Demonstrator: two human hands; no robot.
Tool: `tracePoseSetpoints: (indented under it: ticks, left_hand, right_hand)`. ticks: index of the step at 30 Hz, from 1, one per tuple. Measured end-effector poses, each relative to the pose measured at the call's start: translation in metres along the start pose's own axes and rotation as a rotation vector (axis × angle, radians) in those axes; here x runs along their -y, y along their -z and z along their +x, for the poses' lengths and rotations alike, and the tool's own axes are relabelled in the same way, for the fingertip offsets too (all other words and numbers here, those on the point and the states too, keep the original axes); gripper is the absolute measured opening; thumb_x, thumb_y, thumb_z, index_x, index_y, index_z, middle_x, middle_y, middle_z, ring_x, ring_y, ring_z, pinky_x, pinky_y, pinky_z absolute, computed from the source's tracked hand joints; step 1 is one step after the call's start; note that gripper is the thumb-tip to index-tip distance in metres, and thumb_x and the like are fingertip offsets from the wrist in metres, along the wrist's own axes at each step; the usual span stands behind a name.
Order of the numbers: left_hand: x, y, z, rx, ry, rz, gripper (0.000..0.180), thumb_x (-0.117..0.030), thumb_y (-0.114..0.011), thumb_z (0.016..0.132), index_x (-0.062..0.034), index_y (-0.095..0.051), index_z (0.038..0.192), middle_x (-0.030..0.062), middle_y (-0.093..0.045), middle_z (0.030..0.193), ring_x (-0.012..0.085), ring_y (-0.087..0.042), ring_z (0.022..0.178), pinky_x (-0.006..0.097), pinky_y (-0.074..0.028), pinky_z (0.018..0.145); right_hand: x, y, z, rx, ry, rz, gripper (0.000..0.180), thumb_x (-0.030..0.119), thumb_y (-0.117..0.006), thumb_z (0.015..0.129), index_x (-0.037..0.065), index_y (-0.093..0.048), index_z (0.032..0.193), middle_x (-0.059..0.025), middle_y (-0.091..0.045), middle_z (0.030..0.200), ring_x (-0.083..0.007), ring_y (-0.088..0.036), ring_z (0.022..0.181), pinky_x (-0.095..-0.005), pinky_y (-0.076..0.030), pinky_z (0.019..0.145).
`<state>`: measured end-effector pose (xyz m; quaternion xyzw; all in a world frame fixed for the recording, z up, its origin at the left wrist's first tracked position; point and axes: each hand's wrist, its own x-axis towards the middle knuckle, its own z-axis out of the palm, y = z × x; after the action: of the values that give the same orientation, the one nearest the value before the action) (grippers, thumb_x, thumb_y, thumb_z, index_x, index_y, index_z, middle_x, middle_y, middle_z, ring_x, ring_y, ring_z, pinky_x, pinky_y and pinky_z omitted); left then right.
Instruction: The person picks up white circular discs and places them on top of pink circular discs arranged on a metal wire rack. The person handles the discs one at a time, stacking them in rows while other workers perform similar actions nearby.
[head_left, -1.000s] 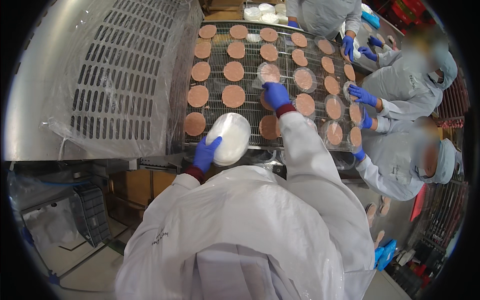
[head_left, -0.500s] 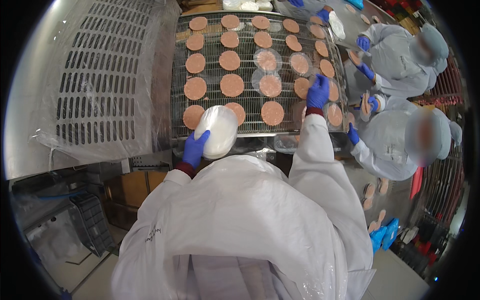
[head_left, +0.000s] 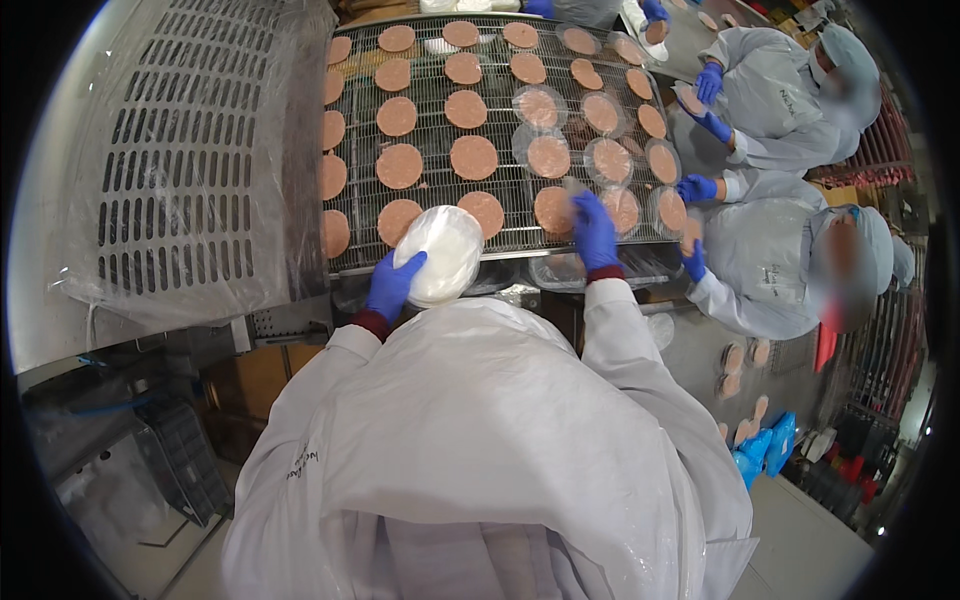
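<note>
Gloved in blue, the left hand (head_left: 392, 283) is clamped on the near edge of a thick round stack of white film sheets (head_left: 445, 258), which overhangs the near rim of a steel-wire conveyor belt (head_left: 430, 188). Well apart from it, the right hand (head_left: 597, 232) hovers over the belt, its blurred fingertips beside a round pink meat patty (head_left: 551, 211); whether they pinch a sheet, I cannot tell. Clear, round film discs (head_left: 523, 147) already show around several patties just beyond the right hand and to its right. Left without visible film are the pink patties (head_left: 397, 116) beyond the left hand and to its left, so much of the belt appears undone. Farther right of the right hand, two people in white coats (head_left: 770, 262) work along the belt's end, near a grey counter (head_left: 688, 372).
</note>
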<state>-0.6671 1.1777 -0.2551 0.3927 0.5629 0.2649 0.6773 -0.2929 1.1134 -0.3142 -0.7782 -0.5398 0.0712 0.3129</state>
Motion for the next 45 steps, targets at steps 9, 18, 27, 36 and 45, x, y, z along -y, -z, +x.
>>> tracePoseSetpoints:
  ticks: [9, 18, 27, 36, 45]
  left_hand:
    - [-0.014, -0.022, 0.003, 0.025, -0.095, 0.018, 0.035, -0.016, -0.067, 0.085, 0.0025, -0.058, 0.114, 0.0083, -0.065, 0.103, 0.0146, -0.061, 0.09, 0.028, -0.049, 0.08]
    - [-0.004, 0.009, -0.009, -0.107, -0.064, -0.031, 0.034, -0.019, -0.068, 0.085, 0.001, -0.06, 0.111, 0.0072, -0.065, 0.099, 0.0136, -0.061, 0.083, 0.028, -0.049, 0.076]
    - [0.007, 0.035, -0.01, -0.197, -0.021, -0.153, 0.035, -0.019, -0.069, 0.083, 0.0002, -0.06, 0.112, 0.0077, -0.065, 0.098, 0.0157, -0.062, 0.083, 0.03, -0.05, 0.074]
    - [-0.02, 0.022, -0.012, -0.208, -0.061, -0.087, 0.035, -0.02, -0.069, 0.083, 0.0003, -0.06, 0.111, 0.008, -0.065, 0.099, 0.0149, -0.061, 0.083, 0.028, -0.05, 0.075]
    - [-0.019, 0.012, 0.009, -0.183, -0.062, -0.035, 0.036, -0.021, -0.069, 0.084, 0.0013, -0.06, 0.111, 0.0076, -0.065, 0.099, 0.0145, -0.061, 0.084, 0.029, -0.049, 0.077]
  right_hand:
    - [0.181, -0.001, 0.025, 0.486, -0.149, 0.464, 0.026, 0.019, -0.058, 0.084, 0.004, -0.066, 0.103, -0.02, -0.066, 0.094, -0.0332, -0.064, 0.088, -0.0363, -0.05, 0.077]
    - [0.076, -0.075, 0.114, 0.212, 0.219, 0.067, 0.027, 0.023, -0.053, 0.087, 0.003, -0.064, 0.102, -0.0212, -0.063, 0.103, -0.0299, -0.06, 0.1, -0.0377, -0.046, 0.085]
    - [0.069, -0.078, -0.034, 0.537, -0.19, 0.422, 0.044, 0.0, -0.053, 0.079, 0.003, -0.052, 0.123, -0.0202, -0.047, 0.132, -0.0338, -0.046, 0.122, -0.0402, -0.035, 0.105]
    - [0.085, -0.078, 0.075, 0.019, -0.019, -0.058, 0.035, 0.022, -0.053, 0.086, 0.003, -0.056, 0.115, -0.0223, -0.06, 0.112, -0.0375, -0.056, 0.107, -0.0425, -0.045, 0.09]
    - [0.144, -0.089, 0.101, 0.519, 0.285, 0.337, 0.038, 0.03, -0.057, 0.088, -0.001, -0.061, 0.108, -0.011, -0.068, 0.096, -0.0238, -0.065, 0.085, -0.036, -0.049, 0.079]
